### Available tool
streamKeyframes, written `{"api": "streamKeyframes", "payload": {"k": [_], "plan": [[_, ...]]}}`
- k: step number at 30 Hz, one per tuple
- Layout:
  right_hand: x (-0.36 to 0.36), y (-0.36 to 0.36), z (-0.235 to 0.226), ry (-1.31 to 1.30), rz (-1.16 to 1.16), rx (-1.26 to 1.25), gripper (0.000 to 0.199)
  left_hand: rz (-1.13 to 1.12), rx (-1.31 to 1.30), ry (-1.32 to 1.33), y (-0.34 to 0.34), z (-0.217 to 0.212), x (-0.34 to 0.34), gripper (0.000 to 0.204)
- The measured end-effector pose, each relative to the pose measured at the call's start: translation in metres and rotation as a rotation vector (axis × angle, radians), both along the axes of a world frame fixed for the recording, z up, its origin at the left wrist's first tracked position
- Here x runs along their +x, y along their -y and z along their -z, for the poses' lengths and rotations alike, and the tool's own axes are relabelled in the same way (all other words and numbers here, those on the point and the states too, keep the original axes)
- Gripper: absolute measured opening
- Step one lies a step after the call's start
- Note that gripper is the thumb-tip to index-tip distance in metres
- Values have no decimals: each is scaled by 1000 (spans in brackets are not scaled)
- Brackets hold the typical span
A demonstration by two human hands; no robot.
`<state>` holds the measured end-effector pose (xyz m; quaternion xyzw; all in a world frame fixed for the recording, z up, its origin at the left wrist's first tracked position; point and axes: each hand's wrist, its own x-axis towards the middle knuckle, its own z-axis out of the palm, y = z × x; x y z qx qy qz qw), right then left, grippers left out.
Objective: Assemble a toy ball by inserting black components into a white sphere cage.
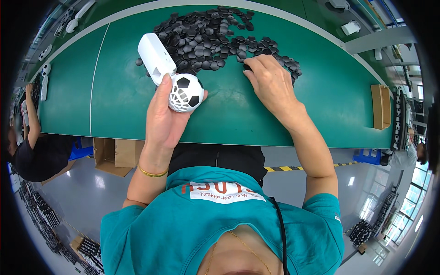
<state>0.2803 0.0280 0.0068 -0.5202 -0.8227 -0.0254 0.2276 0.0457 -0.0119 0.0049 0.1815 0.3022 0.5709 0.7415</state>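
- Your left hand (161,120) has its fingers around the white ball device (185,94).
- Your right hand (271,82) apparently picks black pieces (197,46); finger grip unclear.
- Separating one seems needed.

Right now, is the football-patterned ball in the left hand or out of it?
It is in: the left hand holds the ball, thumb at its left edge, a fingertip showing past its right.

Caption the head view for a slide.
Left hand holds a white device with a soccer-ball end; right hand at the black pieces.
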Motion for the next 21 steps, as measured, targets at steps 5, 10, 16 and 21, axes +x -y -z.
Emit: {"api": "streamKeyframes", "payload": {"k": [5, 10, 16, 21], "plan": [[-7, -6, 0, 167, -7, -1, 21, -11, 29, 23, 0, -2, 0, 38], [-12, -9, -12, 346, 63, -28, 15, -44, 51, 95, -3, -12, 6, 39], [-25, 13, -31, -624, 5, -330, 8, -151, 7, 144, -3, -23, 10, 39], [-76, 55, -29, -1480, -179, -506, 10, -146, -37, 185, -5, -23, 19, 39]]}}
